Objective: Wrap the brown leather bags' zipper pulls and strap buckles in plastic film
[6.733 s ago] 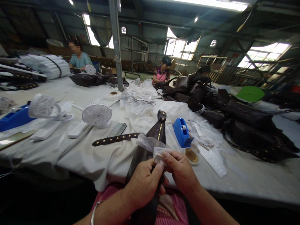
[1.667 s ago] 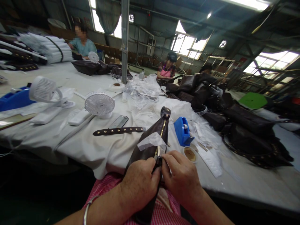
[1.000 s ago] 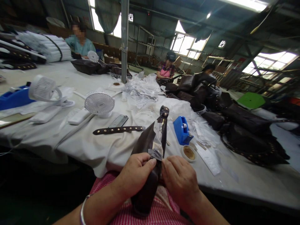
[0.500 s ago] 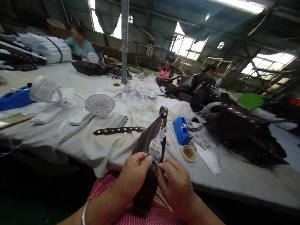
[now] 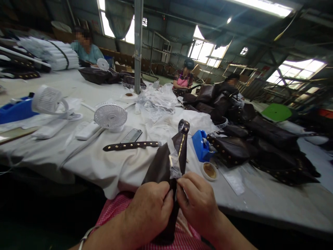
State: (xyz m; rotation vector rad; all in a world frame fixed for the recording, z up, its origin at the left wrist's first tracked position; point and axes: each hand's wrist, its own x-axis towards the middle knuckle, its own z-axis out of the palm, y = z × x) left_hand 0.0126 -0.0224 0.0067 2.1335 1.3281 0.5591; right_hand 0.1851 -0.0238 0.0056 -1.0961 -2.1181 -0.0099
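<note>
A dark brown leather bag (image 5: pixel 160 161) stands tilted on my lap against the table edge, with a gold zip and a studded loop at its top. A buckle (image 5: pixel 173 161) on its side is wrapped in clear plastic. My left hand (image 5: pixel 153 205) is closed in a fist on the bag below the buckle. Thumb and fingers of my right hand (image 5: pixel 199 203) are pinched together at the bag's edge, just under the wrapped buckle; the exact spot they grip is partly hidden. A studded leather strap (image 5: pixel 132 145) lies on the table left of the bag.
Right of the bag are a blue tape dispenser (image 5: pixel 201 147), a small round tub (image 5: pixel 209 171) and a heap of dark bags (image 5: pixel 275 152). Leftward stand a white fan (image 5: pixel 110 117) and a phone (image 5: pixel 131 135). Co-workers sit across the table, beyond a metal post (image 5: pixel 138 45).
My left hand has shifted down from the buckle strap and closed into a fist on the bag. In the heap at right, a studded bag has come down beside the tape dispenser.
</note>
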